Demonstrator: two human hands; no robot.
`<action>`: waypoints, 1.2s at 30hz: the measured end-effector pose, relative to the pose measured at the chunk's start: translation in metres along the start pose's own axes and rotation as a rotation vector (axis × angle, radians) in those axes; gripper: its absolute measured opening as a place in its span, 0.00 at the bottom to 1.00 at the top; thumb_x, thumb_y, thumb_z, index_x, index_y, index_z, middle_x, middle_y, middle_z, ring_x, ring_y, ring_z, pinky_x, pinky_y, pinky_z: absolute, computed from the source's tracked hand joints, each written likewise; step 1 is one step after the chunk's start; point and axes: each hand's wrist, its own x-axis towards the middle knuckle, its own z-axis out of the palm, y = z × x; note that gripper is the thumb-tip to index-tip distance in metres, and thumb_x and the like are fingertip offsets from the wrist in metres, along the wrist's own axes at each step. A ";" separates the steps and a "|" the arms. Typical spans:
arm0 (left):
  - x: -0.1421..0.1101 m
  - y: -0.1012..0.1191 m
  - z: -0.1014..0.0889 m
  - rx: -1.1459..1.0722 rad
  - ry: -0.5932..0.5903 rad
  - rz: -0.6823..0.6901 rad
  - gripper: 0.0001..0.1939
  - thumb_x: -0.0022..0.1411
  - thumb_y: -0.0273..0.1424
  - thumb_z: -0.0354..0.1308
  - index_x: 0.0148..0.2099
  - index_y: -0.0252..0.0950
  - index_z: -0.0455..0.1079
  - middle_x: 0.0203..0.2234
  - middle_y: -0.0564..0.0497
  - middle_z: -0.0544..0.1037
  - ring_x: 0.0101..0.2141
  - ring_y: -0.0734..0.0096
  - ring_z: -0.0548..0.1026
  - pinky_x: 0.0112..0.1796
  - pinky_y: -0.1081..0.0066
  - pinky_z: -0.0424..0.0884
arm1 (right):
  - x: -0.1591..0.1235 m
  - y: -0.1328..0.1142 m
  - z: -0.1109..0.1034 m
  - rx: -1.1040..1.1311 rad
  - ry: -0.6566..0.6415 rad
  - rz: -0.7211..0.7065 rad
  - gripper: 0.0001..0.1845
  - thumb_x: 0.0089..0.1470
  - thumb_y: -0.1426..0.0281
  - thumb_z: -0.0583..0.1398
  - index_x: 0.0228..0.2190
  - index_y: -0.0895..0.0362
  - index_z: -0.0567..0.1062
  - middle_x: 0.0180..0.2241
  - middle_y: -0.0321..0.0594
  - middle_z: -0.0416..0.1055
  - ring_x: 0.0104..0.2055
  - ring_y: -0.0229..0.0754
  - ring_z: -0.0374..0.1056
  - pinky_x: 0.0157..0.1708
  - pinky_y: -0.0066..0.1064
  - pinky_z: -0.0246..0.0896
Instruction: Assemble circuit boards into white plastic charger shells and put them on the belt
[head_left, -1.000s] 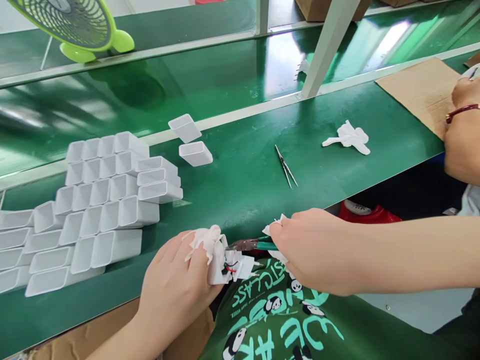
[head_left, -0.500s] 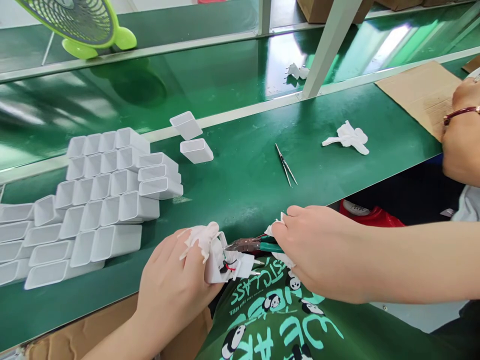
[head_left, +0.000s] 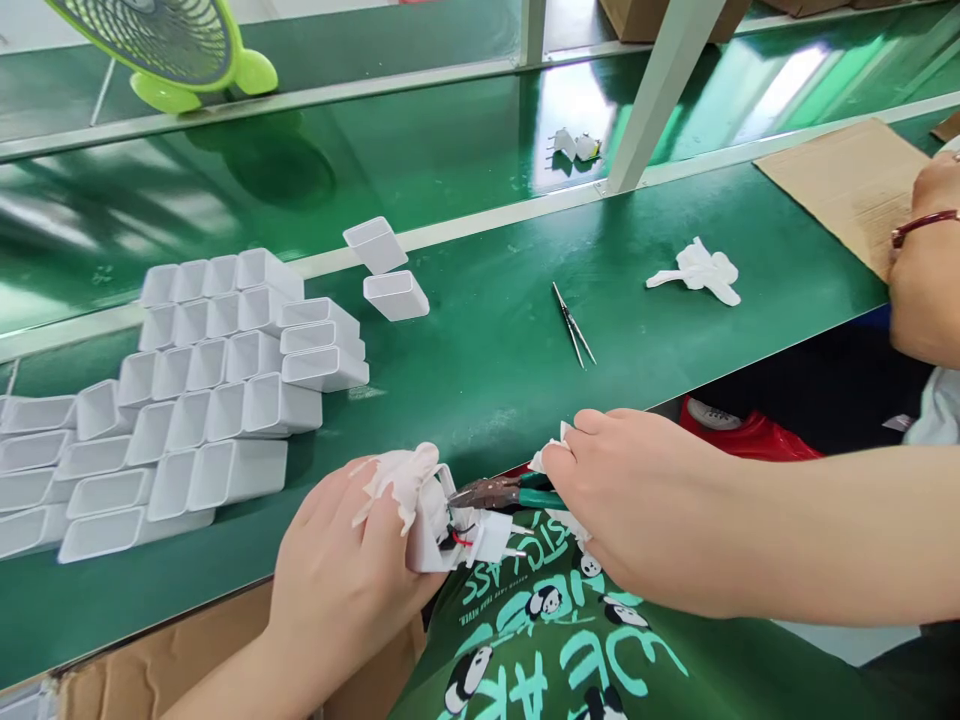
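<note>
My left hand, with torn white finger covers on some fingers, is closed around a white plug adapter. Its housing is open at the end, and red and black wires show beside the two-pin plug part. In my right hand are green-handled pliers. Their jaws reach into the opening of the housing, close to the wires; whether they grip anything there I cannot tell. White covering also shows at the right fingertips.
Many white rectangular cases stand stacked at left, two more cases apart from them. Tweezers and a crumpled white glove piece lie on the green table. Another person's hand is at right by cardboard. A green fan stands behind.
Both hands keep their grip, and the plug part has tilted slightly downward. On the belt behind, another small white piece has come into view beside the first as they moved left.
</note>
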 end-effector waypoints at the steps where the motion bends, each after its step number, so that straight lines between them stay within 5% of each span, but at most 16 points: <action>1: 0.000 0.000 0.000 -0.004 0.001 0.002 0.12 0.61 0.27 0.60 0.45 0.23 0.70 0.30 0.31 0.81 0.30 0.45 0.79 0.31 0.54 0.77 | 0.000 0.000 0.000 -0.006 0.005 0.004 0.10 0.57 0.64 0.65 0.38 0.57 0.75 0.35 0.44 0.71 0.31 0.44 0.61 0.25 0.34 0.43; 12: -0.002 -0.001 -0.002 -0.018 -0.004 0.015 0.13 0.58 0.25 0.60 0.46 0.24 0.70 0.31 0.32 0.80 0.31 0.45 0.78 0.31 0.55 0.77 | 0.000 -0.001 0.003 -0.105 0.088 -0.063 0.11 0.59 0.63 0.62 0.29 0.56 0.73 0.30 0.41 0.66 0.28 0.42 0.58 0.28 0.37 0.43; 16: -0.002 0.001 -0.001 -0.012 -0.009 0.023 0.11 0.58 0.23 0.59 0.45 0.25 0.70 0.28 0.35 0.78 0.30 0.46 0.78 0.29 0.55 0.76 | -0.002 -0.004 0.010 -0.048 0.135 0.043 0.13 0.55 0.61 0.65 0.36 0.58 0.74 0.28 0.40 0.66 0.25 0.41 0.58 0.24 0.35 0.39; 25: 0.000 0.004 -0.001 0.000 -0.011 0.047 0.09 0.58 0.26 0.62 0.41 0.26 0.70 0.25 0.36 0.77 0.28 0.45 0.77 0.26 0.55 0.76 | -0.004 -0.008 0.033 -0.070 0.448 0.062 0.13 0.49 0.63 0.69 0.30 0.58 0.73 0.23 0.35 0.63 0.21 0.37 0.54 0.21 0.35 0.30; 36: 0.002 0.015 0.000 0.010 -0.054 0.035 0.09 0.53 0.19 0.57 0.38 0.31 0.67 0.27 0.37 0.76 0.31 0.49 0.77 0.31 0.56 0.78 | 0.001 -0.006 0.025 -0.036 0.190 0.036 0.06 0.55 0.69 0.64 0.30 0.59 0.74 0.28 0.41 0.71 0.22 0.38 0.64 0.19 0.35 0.32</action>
